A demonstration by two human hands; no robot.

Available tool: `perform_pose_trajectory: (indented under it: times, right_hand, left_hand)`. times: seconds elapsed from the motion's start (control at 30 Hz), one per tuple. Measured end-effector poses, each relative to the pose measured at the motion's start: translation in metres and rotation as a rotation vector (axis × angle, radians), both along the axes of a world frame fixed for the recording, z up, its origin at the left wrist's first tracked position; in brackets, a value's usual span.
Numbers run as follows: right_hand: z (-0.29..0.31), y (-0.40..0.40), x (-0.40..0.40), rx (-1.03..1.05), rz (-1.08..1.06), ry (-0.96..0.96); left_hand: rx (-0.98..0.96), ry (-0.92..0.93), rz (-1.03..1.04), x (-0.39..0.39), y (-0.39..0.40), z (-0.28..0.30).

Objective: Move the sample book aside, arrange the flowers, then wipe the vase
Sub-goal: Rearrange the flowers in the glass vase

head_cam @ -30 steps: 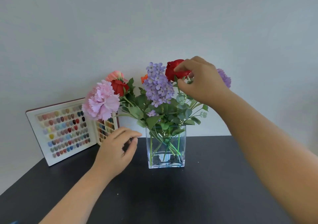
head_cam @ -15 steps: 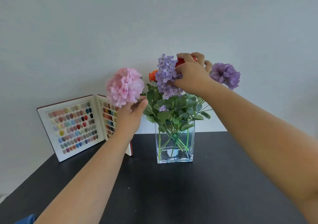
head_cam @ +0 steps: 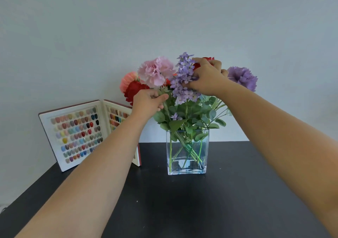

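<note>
No readable text, labels, brands or numbers anywhere; sample book (head_cam: 76, 133) shows colour swatches only.

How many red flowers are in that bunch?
2, perhaps more hidden. One red flower sits low at the bunch's left edge, just above the left hand; another red bloom peeks out under the right hand.
</note>
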State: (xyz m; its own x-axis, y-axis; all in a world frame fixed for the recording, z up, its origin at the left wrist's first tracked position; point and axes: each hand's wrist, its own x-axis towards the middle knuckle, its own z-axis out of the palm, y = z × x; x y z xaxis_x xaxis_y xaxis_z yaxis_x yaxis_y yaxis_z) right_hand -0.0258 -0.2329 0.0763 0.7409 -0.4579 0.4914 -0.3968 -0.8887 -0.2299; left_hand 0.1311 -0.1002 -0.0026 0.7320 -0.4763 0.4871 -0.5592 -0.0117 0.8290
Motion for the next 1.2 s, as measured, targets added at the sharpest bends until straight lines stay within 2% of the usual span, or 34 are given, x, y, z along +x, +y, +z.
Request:
perform_pose_trajectory:
  times: [0.17, 0.43, 0.63, 0.73, 0.83, 0.9, 1.03, 1.13, 1.2]
  right_hand:
    - [-0.001, 0.012, 0.011, -0.042, -0.009, 0.026]
    - [-0.021, 0.021, 0.005, -0.075, 0.031, -0.114]
    - [-0.025, 0.014, -0.031, -0.071, 0.107, -0.135]
    - [-0.020, 0.005, -0.052, 0.092, 0.249, -0.172]
    - [-0.008, -0.012, -0.061, 0.438, 0.442, -0.550]
    - [-0.001, -0.024, -0.060, 0.523, 0.379, -0.684]
    - [0.009, -0.043, -0.046, 0.358, 0.217, -0.476]
    - [0.008, -0.040, -0.033, 0.436, 0.196, -0.359]
    - [-0.001, -0.035, -0.026, 0.546, 0.250, -0.346]
  left_hand:
    - [0.020, 0.057, 0.006, 0.003, 0.008, -0.004]
    - [-0.233, 0.236, -0.096, -0.013, 0.026, -0.035]
    - [-0.228, 0.236, -0.108, -0.012, 0.045, -0.062]
    - [-0.179, 0.227, -0.102, -0.008, 0.057, -0.067]
    - [-0.126, 0.232, -0.100, -0.004, 0.068, -0.068]
    - [-0.121, 0.230, -0.095, -0.002, 0.076, -0.068]
    - [-0.202, 0.066, -0.021, 0.001, 0.091, -0.057]
    - [-0.239, 0.005, 0.007, 0.002, 0.095, -0.046]
    - [-0.205, -0.010, -0.003, 0.001, 0.095, -0.044]
